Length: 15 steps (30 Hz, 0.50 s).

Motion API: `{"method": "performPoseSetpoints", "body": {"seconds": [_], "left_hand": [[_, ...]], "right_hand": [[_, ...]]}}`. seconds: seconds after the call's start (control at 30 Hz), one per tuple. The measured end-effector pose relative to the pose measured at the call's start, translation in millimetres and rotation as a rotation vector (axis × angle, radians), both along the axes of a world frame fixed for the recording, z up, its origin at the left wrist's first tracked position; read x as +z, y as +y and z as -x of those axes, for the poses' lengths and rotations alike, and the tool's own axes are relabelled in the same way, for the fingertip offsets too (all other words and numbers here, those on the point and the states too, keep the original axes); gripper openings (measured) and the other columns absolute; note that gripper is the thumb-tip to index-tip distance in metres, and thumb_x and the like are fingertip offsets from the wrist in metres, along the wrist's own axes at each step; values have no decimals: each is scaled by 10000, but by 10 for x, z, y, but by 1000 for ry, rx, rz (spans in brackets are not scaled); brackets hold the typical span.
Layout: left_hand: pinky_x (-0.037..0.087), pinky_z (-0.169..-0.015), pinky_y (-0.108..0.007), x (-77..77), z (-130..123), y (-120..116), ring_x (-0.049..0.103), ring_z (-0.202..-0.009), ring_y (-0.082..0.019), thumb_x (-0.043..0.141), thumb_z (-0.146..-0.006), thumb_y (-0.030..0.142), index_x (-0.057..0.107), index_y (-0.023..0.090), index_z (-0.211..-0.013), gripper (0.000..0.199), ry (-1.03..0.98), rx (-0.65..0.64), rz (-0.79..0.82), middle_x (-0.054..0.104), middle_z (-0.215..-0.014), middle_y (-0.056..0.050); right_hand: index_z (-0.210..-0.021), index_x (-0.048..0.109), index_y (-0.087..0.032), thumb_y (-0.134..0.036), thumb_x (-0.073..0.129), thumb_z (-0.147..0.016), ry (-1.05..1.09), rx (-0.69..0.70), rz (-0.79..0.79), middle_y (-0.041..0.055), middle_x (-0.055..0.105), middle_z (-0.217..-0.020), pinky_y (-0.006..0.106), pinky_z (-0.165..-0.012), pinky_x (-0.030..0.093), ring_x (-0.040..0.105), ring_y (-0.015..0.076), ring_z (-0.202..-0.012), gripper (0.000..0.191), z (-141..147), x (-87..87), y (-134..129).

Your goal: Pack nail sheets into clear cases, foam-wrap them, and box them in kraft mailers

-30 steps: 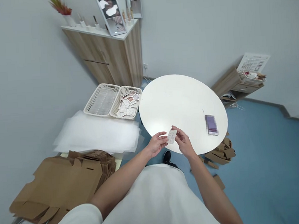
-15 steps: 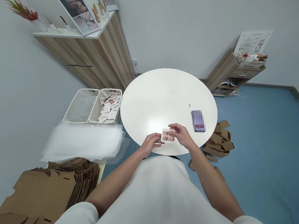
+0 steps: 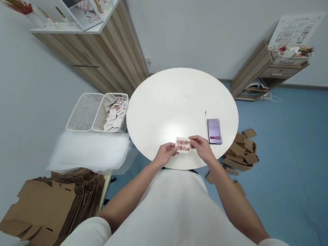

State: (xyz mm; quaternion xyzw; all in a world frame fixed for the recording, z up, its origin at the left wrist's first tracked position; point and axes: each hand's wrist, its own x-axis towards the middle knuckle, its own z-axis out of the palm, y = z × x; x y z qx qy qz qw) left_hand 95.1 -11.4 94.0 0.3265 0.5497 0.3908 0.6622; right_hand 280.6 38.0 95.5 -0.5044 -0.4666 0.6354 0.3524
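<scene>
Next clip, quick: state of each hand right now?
Left hand: closed, pinching the left edge of a small nail-patterned card.
Right hand: closed, pinching the same card's right edge.

white card (image 3: pixel 183 145) patterned with reddish-brown ovals; blue floor (image 3: pixel 292 159).

Bright glare on the white tabletop (image 3: pixel 179 99)

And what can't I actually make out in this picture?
Head view: held card, its back turned away and its lettering too small.
Head view: phone, screen content blurred by pixel blocks.
Head view: framed picture, cut off by the top edge.
Head view: piled cards, lower ones covered by upper ones.
</scene>
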Motion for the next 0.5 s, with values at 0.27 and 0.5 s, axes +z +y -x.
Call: {"method": "performPoseSetpoints", "body": {"seconds": [0.27,0.5], "left_hand": [[487,-700,-292,-38,-4,172,596,-686,-121,631,-677,425,595,150,-811,308,98,145,-84,636,-723,-19],[497,-692,-304,-42,19,249,593,-654,-118,579,-724,428,616,146,-842,307,119,132,-132,627,-740,-26]], "right_hand": [[-976,558,-200,-354,630,-673,-33,242,12,11,567,-838,299,-674,462,555,105,-673,348,-99,15,25],[-1111,525,-230,-351,620,-693,-2,266,12,-14,530,-793,319,-656,481,574,96,-590,446,-68,35,50]]}}
